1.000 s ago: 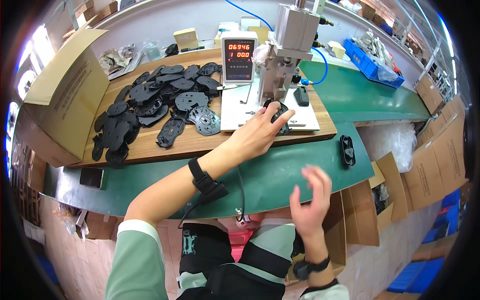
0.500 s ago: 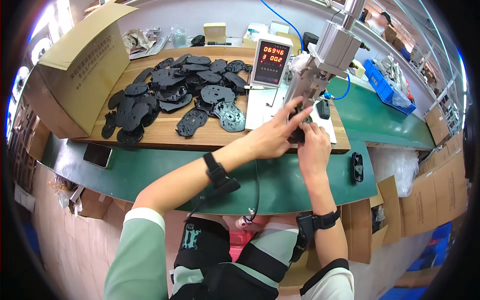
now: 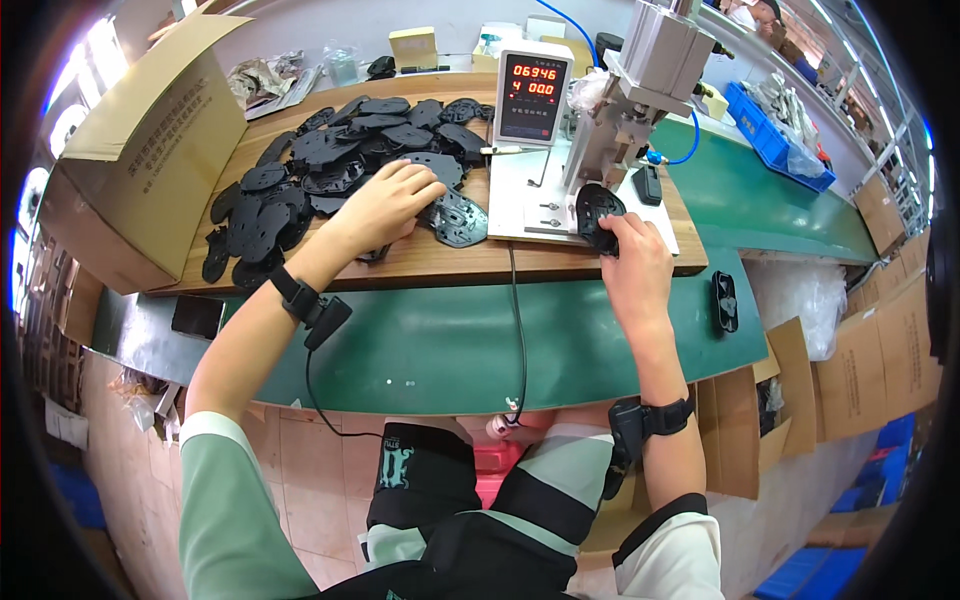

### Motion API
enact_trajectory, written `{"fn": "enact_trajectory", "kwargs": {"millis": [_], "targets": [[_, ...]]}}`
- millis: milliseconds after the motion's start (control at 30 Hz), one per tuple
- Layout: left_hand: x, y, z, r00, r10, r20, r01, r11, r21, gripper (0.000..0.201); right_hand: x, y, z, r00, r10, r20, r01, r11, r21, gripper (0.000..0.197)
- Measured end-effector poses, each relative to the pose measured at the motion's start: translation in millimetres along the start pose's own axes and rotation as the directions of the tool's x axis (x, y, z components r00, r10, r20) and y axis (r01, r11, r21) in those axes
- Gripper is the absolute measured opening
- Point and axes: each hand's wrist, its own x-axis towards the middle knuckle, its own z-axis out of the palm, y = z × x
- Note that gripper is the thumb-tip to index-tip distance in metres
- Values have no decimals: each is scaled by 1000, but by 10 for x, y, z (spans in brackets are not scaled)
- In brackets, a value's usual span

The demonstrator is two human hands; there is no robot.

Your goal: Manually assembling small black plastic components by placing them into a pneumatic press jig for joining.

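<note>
Currently at your right hand: thumb and fingers of the right hand [image 3: 640, 268] are together, pinching the near, right-hand edge of a black plastic shell [image 3: 596, 210].
Black shell: it lies beyond and slightly left of your right fingertips, most of its body uncovered, over the front part of a white base plate [image 3: 522, 203], just before the metal press [image 3: 655, 70].
Left hand: your left hand [image 3: 388, 207] is over the near right side of a heap of black shells [image 3: 325, 152], palm down, fingers bent; whether they are clamped on a piece, you cannot tell, as the hand hides what is beneath.
Grey patterned shell: this paler piece [image 3: 461, 220] is just right of your left hand, on the wooden board [image 3: 470, 264].
Counter box: a white box with red digits [image 3: 532, 108] stands left of the press.
Black block: a small one [image 3: 648, 185] sits on the plate, right of the held shell.
Green bench: a black oval piece [image 3: 725, 303] lies on the bench [image 3: 450, 345], right of your right wrist.
</note>
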Motion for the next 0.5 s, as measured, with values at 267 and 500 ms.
{"fn": "enact_trajectory", "kwargs": {"millis": [267,500], "targets": [[-100,179,-367,993,-104,-61,87,970,-227,36,-11,-45,5,1000,16,4,-16,999,30,39],[-22,559,-501,973,-137,-187,61,930,-363,36,37,0,-6,1000,0,-5,0,1000,28,33]]}}
